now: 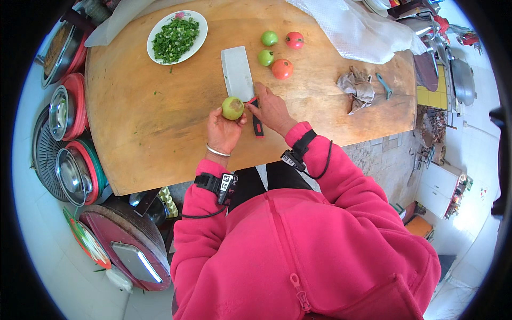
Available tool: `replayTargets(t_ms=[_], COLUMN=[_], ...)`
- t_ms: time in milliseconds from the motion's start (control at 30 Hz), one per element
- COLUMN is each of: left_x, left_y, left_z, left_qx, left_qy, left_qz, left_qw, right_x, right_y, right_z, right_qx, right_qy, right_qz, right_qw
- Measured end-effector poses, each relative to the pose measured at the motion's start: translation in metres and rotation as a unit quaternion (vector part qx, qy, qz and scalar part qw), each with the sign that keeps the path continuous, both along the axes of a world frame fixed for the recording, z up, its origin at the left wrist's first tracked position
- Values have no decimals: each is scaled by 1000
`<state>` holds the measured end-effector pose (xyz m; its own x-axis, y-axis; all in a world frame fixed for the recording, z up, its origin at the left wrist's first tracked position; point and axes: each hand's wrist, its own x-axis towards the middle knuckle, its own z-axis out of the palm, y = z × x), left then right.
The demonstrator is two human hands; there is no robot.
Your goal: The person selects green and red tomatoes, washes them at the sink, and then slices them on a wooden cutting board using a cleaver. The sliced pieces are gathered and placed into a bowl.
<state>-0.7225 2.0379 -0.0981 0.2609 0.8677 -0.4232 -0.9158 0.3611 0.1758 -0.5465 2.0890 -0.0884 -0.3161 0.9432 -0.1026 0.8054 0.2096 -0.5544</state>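
Observation:
A green tomato (230,108) with a brownish blemish on its upper side rests in the fingers of my left hand (225,130), just above the wooden table. My right hand (274,108) is close beside it, thumb tip near the tomato and forefinger reaching toward the cleaver. Flat on the wood lies that cleaver (237,72), its broad blade pointing away from me. Its black and red handle (257,122) runs partly beneath my right hand; whether the hand grips it cannot be told. Beyond are two green tomatoes (269,38) and two red tomatoes (282,69).
A white plate (150,47) of chopped green onion stands at the far left of the table (168,132). To the right lie a crumpled cloth (357,88) and a teal-handled tool (384,86). Translucent plastic sheeting (356,30) covers the far right. Stacked basins (60,114) line the left side.

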Motion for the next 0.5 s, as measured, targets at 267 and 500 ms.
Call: replayTargets(t_ms=[267, 500], left_x=[0, 2], left_y=[-8, -30], left_z=[8, 21], left_qx=[-5, -24], left_qy=[-36, 71], left_qz=[22, 13], left_qw=[999, 997], right_x=[-13, 43], right_y=[5, 12], right_z=[-12, 14], right_qx=[-64, -48], right_qy=[33, 193], right_qz=[-66, 14], right_qw=[995, 980])
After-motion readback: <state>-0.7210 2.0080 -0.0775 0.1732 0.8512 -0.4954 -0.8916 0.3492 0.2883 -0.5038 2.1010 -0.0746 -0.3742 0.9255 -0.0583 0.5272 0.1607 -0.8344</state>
